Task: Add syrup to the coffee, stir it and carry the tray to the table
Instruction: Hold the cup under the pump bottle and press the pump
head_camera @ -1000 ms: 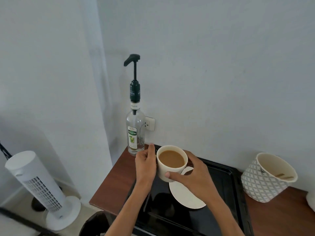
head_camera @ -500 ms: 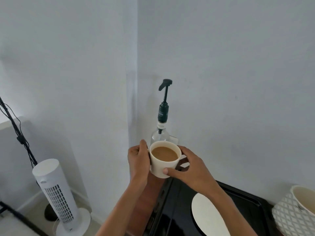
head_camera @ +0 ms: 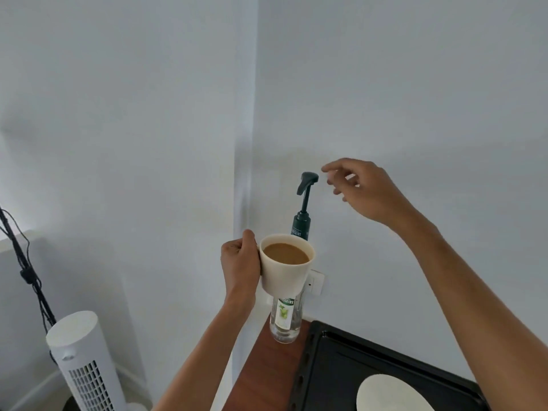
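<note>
My left hand [head_camera: 240, 266] grips a white cup [head_camera: 286, 272] of milky coffee and holds it up in front of the syrup bottle [head_camera: 285, 320], below the spout of its dark green pump [head_camera: 307, 185]. The cup hides the bottle's neck. My right hand [head_camera: 363, 194] hovers open just right of the pump head, fingers apart, not touching it. A black tray [head_camera: 332, 360] lies on the wooden counter at the lower right with a white saucer [head_camera: 391, 394] on it.
The brown counter [head_camera: 267, 369] ends at a wall corner on the left. A wall socket [head_camera: 315, 281] sits behind the bottle. A white tower fan [head_camera: 84, 363] and a black stand with cables [head_camera: 23, 262] are on the floor at left.
My right hand let go of the cup and rose to beside the pump head. My left hand alone now holds the cup, raised higher in front of the bottle.
</note>
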A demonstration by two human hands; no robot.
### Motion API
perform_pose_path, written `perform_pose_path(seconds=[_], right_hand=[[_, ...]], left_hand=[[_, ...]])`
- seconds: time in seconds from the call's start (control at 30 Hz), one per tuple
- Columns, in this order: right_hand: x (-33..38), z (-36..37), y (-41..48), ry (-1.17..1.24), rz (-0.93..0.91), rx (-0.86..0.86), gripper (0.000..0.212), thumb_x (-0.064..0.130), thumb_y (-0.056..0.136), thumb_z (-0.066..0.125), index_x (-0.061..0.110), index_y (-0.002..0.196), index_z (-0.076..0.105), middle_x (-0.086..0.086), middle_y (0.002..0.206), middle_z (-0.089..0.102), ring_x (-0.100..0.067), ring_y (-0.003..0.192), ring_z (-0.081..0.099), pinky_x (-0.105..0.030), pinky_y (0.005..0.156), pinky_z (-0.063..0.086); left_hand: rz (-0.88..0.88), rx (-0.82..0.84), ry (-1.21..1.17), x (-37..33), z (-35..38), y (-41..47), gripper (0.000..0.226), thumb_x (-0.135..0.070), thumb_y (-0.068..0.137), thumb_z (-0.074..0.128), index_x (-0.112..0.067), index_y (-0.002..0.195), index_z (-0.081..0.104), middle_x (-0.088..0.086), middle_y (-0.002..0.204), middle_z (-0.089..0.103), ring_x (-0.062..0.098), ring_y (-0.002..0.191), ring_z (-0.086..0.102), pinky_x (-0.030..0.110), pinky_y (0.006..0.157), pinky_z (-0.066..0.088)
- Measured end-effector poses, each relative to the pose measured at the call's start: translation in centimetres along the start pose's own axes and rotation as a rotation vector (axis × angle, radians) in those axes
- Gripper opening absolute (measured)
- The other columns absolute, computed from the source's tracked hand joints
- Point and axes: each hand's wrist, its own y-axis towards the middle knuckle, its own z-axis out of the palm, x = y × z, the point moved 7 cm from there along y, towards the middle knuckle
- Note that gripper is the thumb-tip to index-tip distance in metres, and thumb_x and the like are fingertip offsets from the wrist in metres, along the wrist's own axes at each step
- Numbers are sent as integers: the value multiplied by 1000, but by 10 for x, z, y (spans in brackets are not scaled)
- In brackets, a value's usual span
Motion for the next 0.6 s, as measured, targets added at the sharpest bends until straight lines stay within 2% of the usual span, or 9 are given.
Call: perform_pose_path(seconds=[0.1,0.2,0.3,0.37,0.47,0.6], right_hand=[[18,11,36,2,31,68,37,41,108,41,22,117,71,2,102,73,-16,93,72,-32,83,57],[27,32,62,15,139,195,55,55,106,32,19,110,74,-5,100,75,-18,96,71,-30,77,56],[31,56,72,-22,240,364,73,60,106,22,13,103,78,-8,96,77,-21,92,71,-32,72,55],[29,73,70,-63,294,484,84,62,105,15,9,100,80,-10,96,78,-23,82,75,-31,68,52],[24,92,65,-97,363,646,95,68,101,9,8,94,82,-10,100,80,-26,77,77,-34,76,57],[25,96,78,-123,389,652,99,73,98,10,11,79,85,-5,98,82,-26,81,76,-36,82,63]], left_hand=[[9,2,-7,-11,8,7,45,-18,89,47,-19,49,26,-1,47,23,16,48,22,30,48,22],[13,29,-26,-19,19,12,47,-17,89,47,-20,47,27,-3,45,24,14,45,23,27,44,22],[17,46,-50,-24,26,12,47,-15,89,46,-20,47,25,-4,44,23,12,43,22,25,42,21],[10,51,-55,-25,29,10,44,-15,88,46,-20,49,25,-2,47,22,13,46,21,26,44,19],[-6,56,-57,-28,32,13,48,-15,87,46,-22,46,23,-6,44,21,12,44,20,25,41,20],[20,23,-68,-45,32,27,44,-16,86,46,-21,49,23,-3,47,20,14,46,20,26,44,19]])
